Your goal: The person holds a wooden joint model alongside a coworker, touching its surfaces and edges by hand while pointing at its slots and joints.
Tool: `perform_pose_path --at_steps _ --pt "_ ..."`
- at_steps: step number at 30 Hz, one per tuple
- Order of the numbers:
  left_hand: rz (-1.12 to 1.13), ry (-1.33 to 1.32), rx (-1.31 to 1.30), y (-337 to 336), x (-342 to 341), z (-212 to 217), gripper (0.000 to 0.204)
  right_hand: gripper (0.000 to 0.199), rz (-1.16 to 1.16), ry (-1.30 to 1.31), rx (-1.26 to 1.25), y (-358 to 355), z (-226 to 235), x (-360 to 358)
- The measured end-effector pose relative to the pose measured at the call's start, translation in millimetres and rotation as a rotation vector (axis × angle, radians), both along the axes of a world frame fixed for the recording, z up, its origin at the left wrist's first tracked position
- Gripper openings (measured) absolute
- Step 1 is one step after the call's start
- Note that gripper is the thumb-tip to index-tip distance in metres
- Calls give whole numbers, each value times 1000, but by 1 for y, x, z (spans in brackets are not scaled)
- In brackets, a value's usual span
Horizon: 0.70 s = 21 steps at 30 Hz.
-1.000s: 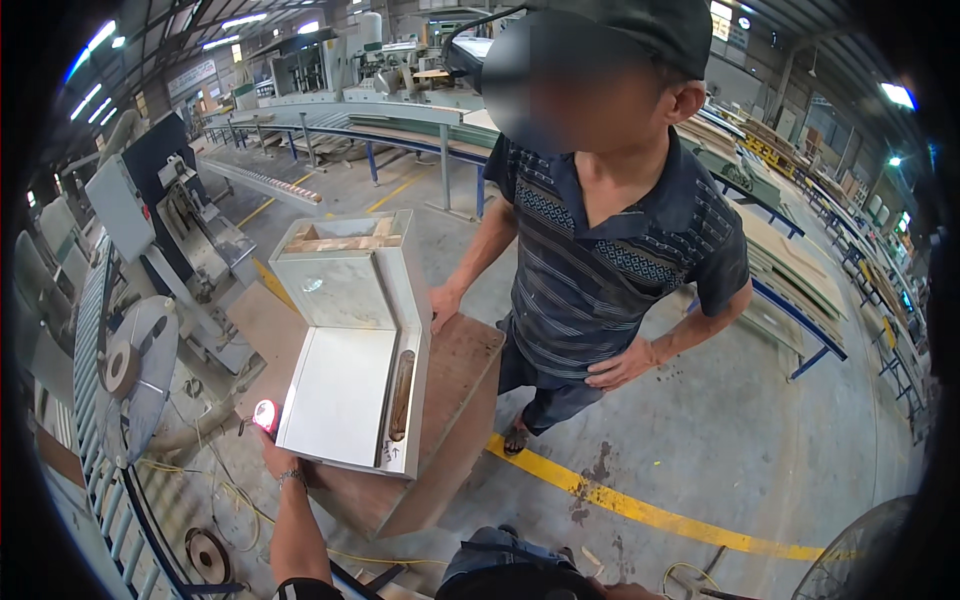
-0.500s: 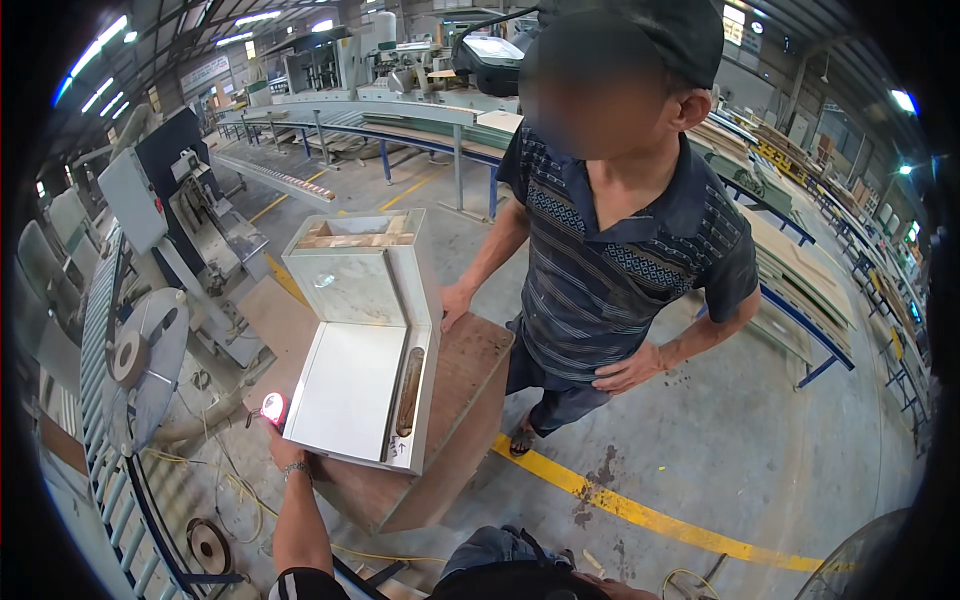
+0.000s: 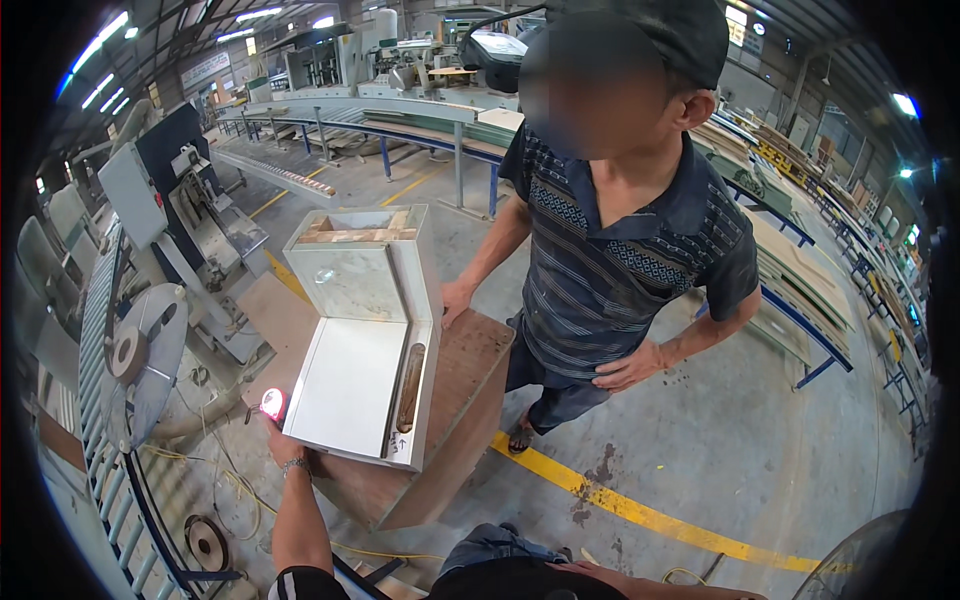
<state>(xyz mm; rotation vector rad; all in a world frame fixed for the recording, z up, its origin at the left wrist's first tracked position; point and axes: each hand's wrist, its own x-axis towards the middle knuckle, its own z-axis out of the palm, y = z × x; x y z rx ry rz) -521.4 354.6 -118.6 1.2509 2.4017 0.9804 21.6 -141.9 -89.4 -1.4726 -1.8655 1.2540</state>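
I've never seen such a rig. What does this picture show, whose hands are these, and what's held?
There is no robot: a person works bare-handed. A wide fisheye camera on their head looks down, so straight edges bend. Their left hand holds a round red object, perhaps a tape measure, beside a white box-like piece lying on a brown wooden stand. Their right hand is near their own waist; its grip is unclear. The person opposite is a co-worker, one hand beside the white piece.
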Motion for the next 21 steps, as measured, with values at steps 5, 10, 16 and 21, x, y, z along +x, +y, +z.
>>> perform_pose_path --at_steps 5,10,16,21 --pt "-10 -11 -36 -1 2 1 82 54 21 17 5 2 -1 0" --pt "-3 -7 -20 1 1 -5 84 60 51 32 24 -2 -5 -1" --pt "-37 -17 -11 -1 -12 -10 88 67 116 70 69 -6 -17 2" --pt "-67 -29 4 6 -3 -10 89 71 152 23 105 -2 -3 1"
